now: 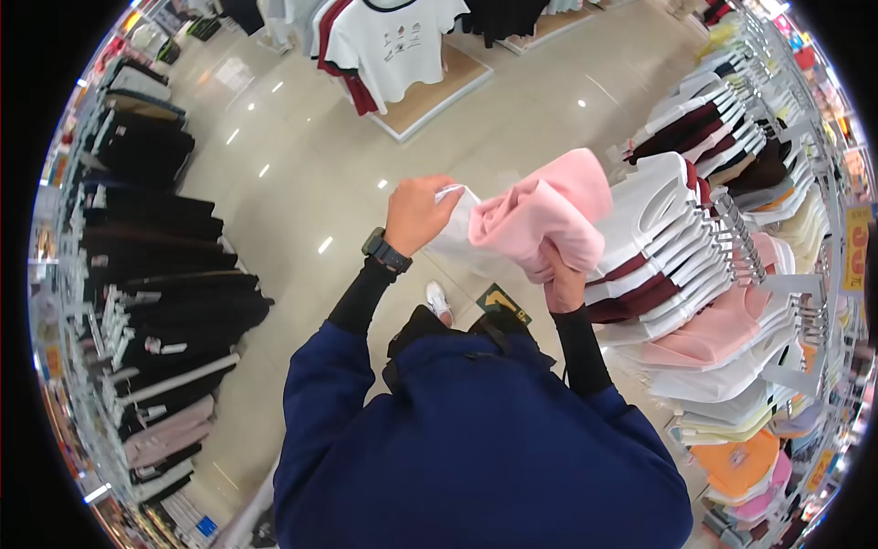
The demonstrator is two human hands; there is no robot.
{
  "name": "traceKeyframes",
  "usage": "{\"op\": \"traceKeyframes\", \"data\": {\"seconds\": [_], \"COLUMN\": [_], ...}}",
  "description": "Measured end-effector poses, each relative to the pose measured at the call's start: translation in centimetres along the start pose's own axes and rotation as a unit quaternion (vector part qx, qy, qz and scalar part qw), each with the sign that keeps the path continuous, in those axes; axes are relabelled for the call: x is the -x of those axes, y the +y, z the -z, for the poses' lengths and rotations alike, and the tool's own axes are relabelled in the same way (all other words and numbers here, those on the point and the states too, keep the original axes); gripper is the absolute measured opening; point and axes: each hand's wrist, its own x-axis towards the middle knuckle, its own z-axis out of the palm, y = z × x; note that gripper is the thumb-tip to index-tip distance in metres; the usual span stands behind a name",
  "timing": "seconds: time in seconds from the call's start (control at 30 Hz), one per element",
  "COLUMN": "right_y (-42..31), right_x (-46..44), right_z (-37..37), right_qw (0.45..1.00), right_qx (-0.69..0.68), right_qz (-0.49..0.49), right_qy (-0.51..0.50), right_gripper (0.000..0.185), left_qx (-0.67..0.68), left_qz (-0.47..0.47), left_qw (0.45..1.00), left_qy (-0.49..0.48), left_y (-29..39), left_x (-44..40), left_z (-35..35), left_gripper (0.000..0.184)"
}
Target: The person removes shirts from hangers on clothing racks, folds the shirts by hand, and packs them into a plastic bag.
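A folded pink garment (pixel 549 210) is held up at the centre right, beside the hanging shirts. My right hand (pixel 565 276) grips it from below, with the fingers partly hidden by the cloth. To its left, my left hand (pixel 419 212), with a dark watch on the wrist, pinches the edge of a clear plastic bag (pixel 466 229). The bag hangs between my hands, against the left side of the pink garment; how far the garment reaches into it cannot be made out.
Racks of white, maroon and pink shirts (pixel 640 206) run along the right. Dark trousers (pixel 151 220) hang at the left. A white printed T-shirt (pixel 393 46) hangs over a low platform (pixel 439 96) ahead. A green floor sign (pixel 503 304) lies near my feet.
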Motion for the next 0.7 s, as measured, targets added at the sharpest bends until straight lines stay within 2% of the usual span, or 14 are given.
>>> {"op": "traceKeyframes", "data": {"seconds": [0.1, 0.13, 0.17, 0.23, 0.27, 0.33, 0.37, 0.47, 0.57, 0.6, 0.7], "right_y": [1.4, 1.8, 2.1, 2.5, 5.3, 3.7, 2.2, 2.9, 2.0, 2.5, 1.6], "right_x": [-1.3, -1.4, -1.4, -1.7, -2.6, -4.4, -5.2, -8.4, -12.5, -13.9, -18.3], "right_z": [-2.9, -3.9, -4.8, -6.1, -4.2, -4.8, -5.6, -3.3, -2.7, -2.0, -3.0], "right_qw": [0.983, 0.965, 0.937, 0.851, 0.822, 0.801, 0.725, 0.759, 0.702, 0.697, 0.778], "right_qx": [0.061, 0.158, 0.252, 0.434, 0.421, 0.442, 0.532, 0.559, 0.649, 0.666, 0.620], "right_qz": [0.146, 0.174, 0.201, 0.240, 0.336, 0.403, 0.437, 0.333, 0.292, 0.265, 0.075], "right_qy": [0.094, 0.116, 0.135, 0.170, 0.185, 0.036, 0.006, -0.028, -0.019, 0.000, 0.068], "right_gripper": [0.041, 0.043, 0.046, 0.051, 0.050, 0.048, 0.045, 0.047, 0.043, 0.029, 0.021], "left_qx": [0.116, 0.167, 0.217, 0.366, 0.435, 0.455, 0.465, 0.444, 0.409, 0.406, 0.361], "left_qz": [0.003, 0.014, 0.024, 0.098, 0.135, 0.126, 0.122, 0.082, 0.049, 0.090, -0.058], "left_qw": [0.993, 0.986, 0.976, 0.923, 0.885, 0.872, 0.865, 0.872, 0.872, 0.858, 0.898], "left_qy": [-0.006, -0.006, -0.004, -0.068, -0.100, -0.127, -0.143, -0.189, -0.263, -0.302, -0.246], "left_y": [-0.7, -0.6, -0.5, 0.2, 0.5, 1.4, 1.8, 2.1, 3.1, 3.2, 4.7], "left_x": [-3.0, -4.0, -5.3, -7.0, -7.7, -9.3, -9.9, -11.7, -13.3, -13.8, -16.2], "left_z": [-0.1, -0.2, -0.3, -0.5, -0.7, -0.9, -1.4, -4.2, -6.7, -7.6, -10.5], "left_gripper": [0.022, 0.022, 0.022, 0.023, 0.023, 0.022, 0.022, 0.018, 0.019, 0.020, 0.020]}}
